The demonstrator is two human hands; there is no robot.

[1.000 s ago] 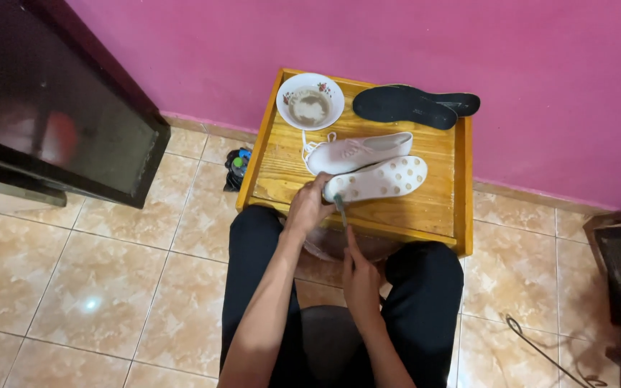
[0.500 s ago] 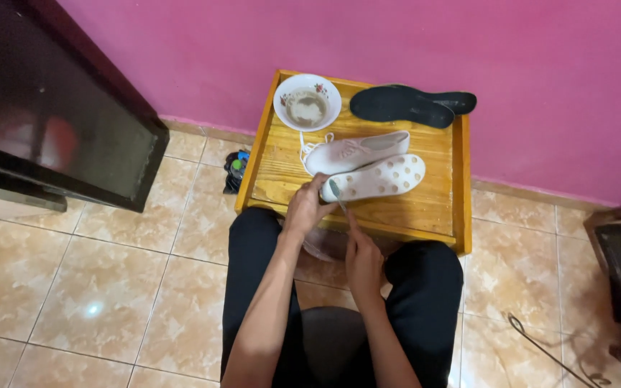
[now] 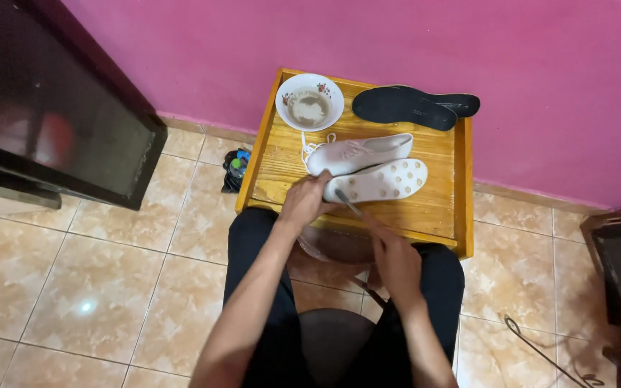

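Left hand [image 3: 303, 203] stays closed on the heel of the sole-up shoe [image 3: 379, 180] on the bench [image 3: 440, 208]. Right hand [image 3: 395, 259], gripping a thin tool [image 3: 348, 203], has drawn back slightly; the tip remains at the sole's edge.

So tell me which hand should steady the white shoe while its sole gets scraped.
Left, most likely. The left hand already rests on the heel of the white shoe lying sole-out on the wooden tray, while the right hand holds the thin tool.
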